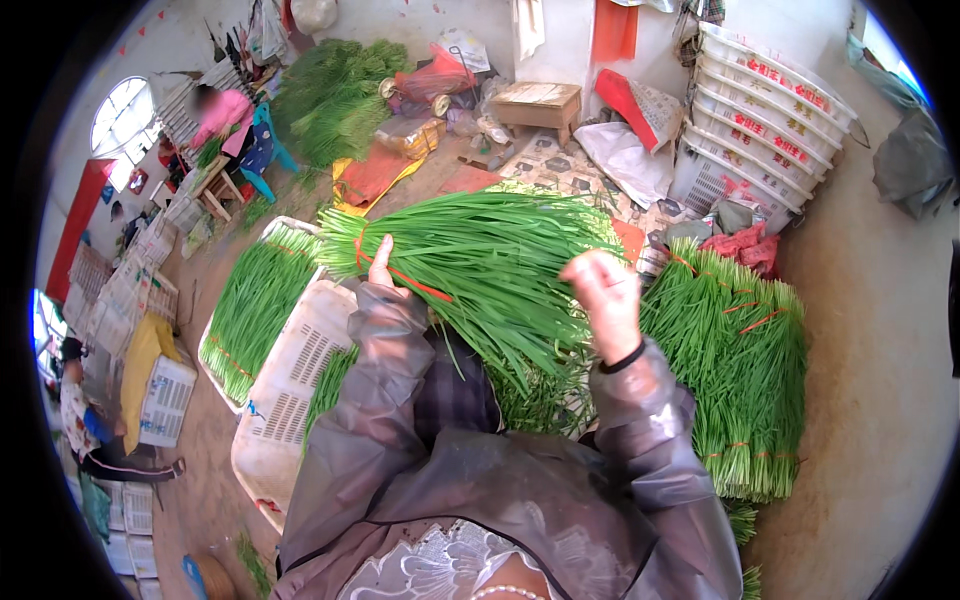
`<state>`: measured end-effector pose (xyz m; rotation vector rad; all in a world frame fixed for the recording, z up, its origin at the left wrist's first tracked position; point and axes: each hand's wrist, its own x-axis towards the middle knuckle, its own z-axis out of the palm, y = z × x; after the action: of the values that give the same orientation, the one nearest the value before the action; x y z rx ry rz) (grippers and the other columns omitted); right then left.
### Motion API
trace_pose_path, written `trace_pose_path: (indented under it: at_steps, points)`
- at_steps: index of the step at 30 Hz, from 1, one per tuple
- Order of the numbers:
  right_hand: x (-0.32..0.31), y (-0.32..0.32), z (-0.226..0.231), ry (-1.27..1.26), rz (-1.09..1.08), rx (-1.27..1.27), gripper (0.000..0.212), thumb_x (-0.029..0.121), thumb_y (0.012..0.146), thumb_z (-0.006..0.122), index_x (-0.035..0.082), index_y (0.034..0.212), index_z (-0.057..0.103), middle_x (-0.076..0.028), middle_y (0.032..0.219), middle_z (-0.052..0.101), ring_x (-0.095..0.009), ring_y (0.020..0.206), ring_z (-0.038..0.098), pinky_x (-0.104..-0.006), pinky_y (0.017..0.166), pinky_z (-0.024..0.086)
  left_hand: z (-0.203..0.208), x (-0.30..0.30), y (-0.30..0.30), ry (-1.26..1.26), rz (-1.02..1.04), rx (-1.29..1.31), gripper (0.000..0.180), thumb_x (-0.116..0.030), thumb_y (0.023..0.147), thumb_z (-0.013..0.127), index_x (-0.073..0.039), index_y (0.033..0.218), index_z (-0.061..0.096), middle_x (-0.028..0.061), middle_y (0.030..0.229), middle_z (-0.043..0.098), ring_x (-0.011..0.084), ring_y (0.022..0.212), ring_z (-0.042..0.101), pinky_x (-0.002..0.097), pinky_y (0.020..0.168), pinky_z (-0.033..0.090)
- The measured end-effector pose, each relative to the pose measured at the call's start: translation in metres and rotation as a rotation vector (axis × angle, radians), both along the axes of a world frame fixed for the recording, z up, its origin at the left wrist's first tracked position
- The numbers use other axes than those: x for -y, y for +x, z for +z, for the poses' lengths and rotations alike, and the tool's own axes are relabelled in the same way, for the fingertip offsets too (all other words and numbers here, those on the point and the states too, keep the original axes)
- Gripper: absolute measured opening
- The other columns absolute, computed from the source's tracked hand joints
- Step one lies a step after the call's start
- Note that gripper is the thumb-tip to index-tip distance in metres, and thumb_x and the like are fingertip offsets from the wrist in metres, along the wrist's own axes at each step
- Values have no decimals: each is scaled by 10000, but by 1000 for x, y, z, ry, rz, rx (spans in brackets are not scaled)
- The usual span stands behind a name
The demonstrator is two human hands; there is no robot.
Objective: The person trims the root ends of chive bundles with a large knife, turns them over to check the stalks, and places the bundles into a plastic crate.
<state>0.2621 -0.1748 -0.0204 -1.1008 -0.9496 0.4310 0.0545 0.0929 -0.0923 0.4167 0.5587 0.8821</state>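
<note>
Across my lap lies a large bunch of garlic chives (480,240), its pale cut ends to the right. My left hand (381,268) is closed round its left part, thumb on top, beside a red tie (425,288) with a long loose end. By the right end of the bunch, my right hand (608,300) is raised, smeared by motion. Its fingers look curled, but whether it touches the chives or holds anything is unclear. Below the bunch, more loose greens (545,395) show between my legs.
Tied chive bundles (740,370) are stacked at my right. To my left stand a crate of chives (265,305) and a tilted white crate (285,395). Nested white baskets (760,110), a wooden stool (537,103) and a heap of greens (335,100) stand farther off. Two people (222,115) are at left.
</note>
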Motion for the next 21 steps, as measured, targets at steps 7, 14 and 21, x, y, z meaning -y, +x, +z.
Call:
trace_pose_path:
  at_steps: [7,14,21]
  points:
    - [-13,6,3,-466,-167,745,429,421,928,624,45,722,626,-80,550,545,-203,506,551,-372,506,441,1,-2,2,17,18,33,390,-309,892,689,-99,1212,612,102,1171,676,327,1043,651,560,959,496]
    - [4,13,15,141,295,-484,478,377,1013,536,111,638,406,54,528,378,-57,416,277,-224,386,200,12,19,10,-14,12,47,348,-324,909,666,-96,1170,640,99,1151,688,314,1028,658,521,944,509]
    - [-5,27,11,-753,88,425,714,622,948,474,18,629,683,-109,513,561,-247,515,558,-376,577,460,-1,1,9,40,44,60,358,-315,910,668,-105,1197,626,100,1162,684,314,1048,655,535,953,509]
